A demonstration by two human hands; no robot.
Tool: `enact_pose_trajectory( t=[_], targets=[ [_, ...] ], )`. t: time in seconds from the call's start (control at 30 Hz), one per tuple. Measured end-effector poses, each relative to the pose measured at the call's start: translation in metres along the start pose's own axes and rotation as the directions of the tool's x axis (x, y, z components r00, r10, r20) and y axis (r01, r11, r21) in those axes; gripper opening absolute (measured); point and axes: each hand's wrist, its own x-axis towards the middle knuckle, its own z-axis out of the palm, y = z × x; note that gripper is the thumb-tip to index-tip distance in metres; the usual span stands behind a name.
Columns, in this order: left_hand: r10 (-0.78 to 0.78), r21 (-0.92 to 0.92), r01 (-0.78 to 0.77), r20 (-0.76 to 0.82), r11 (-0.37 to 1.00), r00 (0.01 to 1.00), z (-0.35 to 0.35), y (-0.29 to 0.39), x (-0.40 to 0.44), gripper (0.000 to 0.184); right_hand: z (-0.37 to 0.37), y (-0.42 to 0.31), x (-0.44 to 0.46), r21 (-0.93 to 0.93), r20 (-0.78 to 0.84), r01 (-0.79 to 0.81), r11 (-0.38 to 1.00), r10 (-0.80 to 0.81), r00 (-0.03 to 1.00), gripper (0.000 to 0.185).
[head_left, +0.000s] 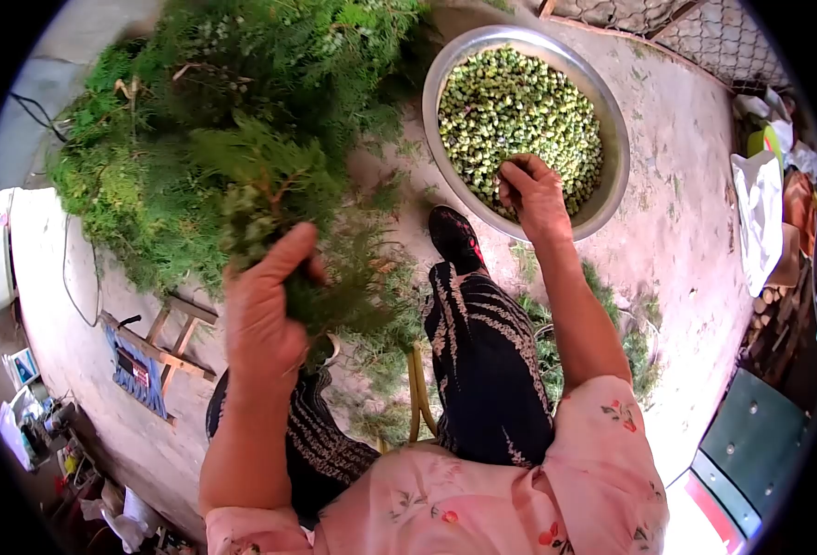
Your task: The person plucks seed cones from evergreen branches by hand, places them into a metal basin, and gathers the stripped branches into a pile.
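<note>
Left grip (pixel 265 324): closed round leafy sprig (pixel 274 180), ten o'clock, apparently for steadiness. Right grip (pixel 540 196): fingertips together, contents indiscernible, over green seed cones (pixel 519 102); basin (pixel 617 157), one o'clock, conveniently near.

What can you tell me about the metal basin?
The metal basin is round, silvery and wide-rimmed, sitting upright on the pale floor, beside the dark shoe. Small green pieces, some darker, cover its inside; its bottom is hidden. The right hand reaches in over the near rim, fingertips at the contents. Whether the wrist touches the rim is unclear.
</note>
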Motion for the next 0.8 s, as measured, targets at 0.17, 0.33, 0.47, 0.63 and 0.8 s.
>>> enact_pose_trajectory(
  t=[0.17, 0.33, 0.47, 0.63, 0.8],
  targets=[
    [-0.138, -0.129, 0.139, 0.018, 0.982, 0.99, 0.017, -0.008, -0.003, 0.064, 0.043, -0.066, -0.071, 0.179, 0.272, -0.059, 0.982, 0.008, 0.962, 0.01],
    [-0.121, -0.248, 0.185, 0.255, 0.951, 0.959, 0.023, -0.013, -0.008, 0.069, 0.066, -0.101, -0.114, 0.099, 0.522, -0.13, 0.987, 0.06, 0.851, 0.019],
    [-0.019, -0.288, 0.129, 0.355, 0.949, 0.935, 0.02, -0.012, -0.028, 0.063, 0.083, -0.112, -0.142, 0.094, 0.57, -0.17, 0.981, 0.087, 0.817, 0.019],
    [0.117, -0.367, 0.013, 0.331, 0.93, 0.936, 0.009, -0.008, -0.061, 0.05, 0.096, -0.121, -0.176, -0.03, 0.591, -0.189, 0.981, 0.17, 0.789, 0.016],
    [0.221, -0.317, -0.093, 0.397, 0.944, 0.891, -0.01, -0.002, -0.103, 0.019, 0.095, -0.118, -0.215, 0.006, 0.68, -0.203, 0.979, 0.145, 0.719, 0.016]
  ],
)
